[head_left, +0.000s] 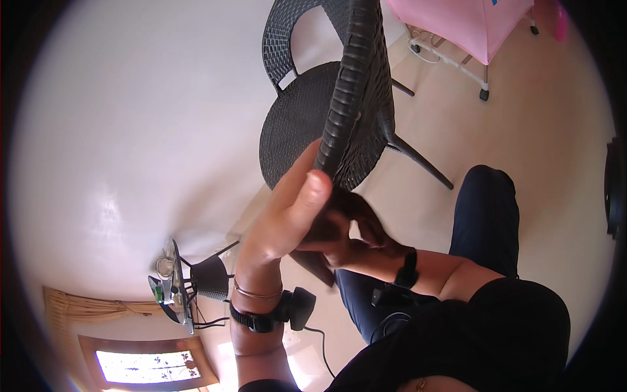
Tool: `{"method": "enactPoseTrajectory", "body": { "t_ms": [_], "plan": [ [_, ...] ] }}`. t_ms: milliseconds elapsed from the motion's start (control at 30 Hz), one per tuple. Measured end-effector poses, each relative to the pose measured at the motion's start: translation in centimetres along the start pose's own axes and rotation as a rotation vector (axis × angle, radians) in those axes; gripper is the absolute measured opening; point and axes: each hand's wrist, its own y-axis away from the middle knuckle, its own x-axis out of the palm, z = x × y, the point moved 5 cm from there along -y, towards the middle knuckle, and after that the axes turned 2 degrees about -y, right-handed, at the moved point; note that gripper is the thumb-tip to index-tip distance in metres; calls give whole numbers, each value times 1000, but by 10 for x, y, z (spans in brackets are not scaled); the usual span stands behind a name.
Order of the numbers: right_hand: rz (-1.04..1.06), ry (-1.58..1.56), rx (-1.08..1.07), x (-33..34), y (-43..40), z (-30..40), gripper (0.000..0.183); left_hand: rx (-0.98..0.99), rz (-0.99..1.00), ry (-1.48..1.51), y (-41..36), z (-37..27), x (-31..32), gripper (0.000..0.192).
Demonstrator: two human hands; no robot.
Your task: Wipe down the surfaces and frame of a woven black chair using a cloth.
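A black woven wicker chair stands before me, its thick wrapped rim running up the middle of the view. My left hand is around the lower end of that rim, with the thumb on the near side and the fingers partly hidden behind the wicker. Just below and to the right, my right hand is in shadow under the rim. A dark brown, cloth-like thing is bunched in it, and a pointed end hangs below. Shadow and blur obscure its exact form.
A pink fabric-covered frame on castors stands at top right. At lower left, a small table bears several items beside another dark chair. A tan curtain and a bright window are beyond. A cable hangs from my left wrist device.
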Motion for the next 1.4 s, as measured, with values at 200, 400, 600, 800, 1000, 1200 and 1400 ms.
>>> {"method": "enactPoseTrajectory", "body": {
  "t_ms": [200,400,600,800,1000,1200,1400],
  "plan": [
    [312,-468,278,1,20,-27,19,28,-78,-261,-1,-5,0,80],
    [146,-35,295,-40,57,-66,25,12,272,-470,26,67,-60,94],
    [-745,-287,-222,-146,49,-43,52,-52,-49,-286,55,109,-54,103],
    [-696,517,-77,-194,36,-113,62,-131,-113,-363,66,90,-20,104],
    [-657,889,24,-195,70,-137,47,-88,-261,-319,89,87,-6,97],
    [-824,1051,-19,-221,147,-156,38,-147,-122,-241,100,103,-17,88],
    [-751,1073,533,-267,245,-230,28,-2,-190,-205,105,115,-29,77]
  ]
}}
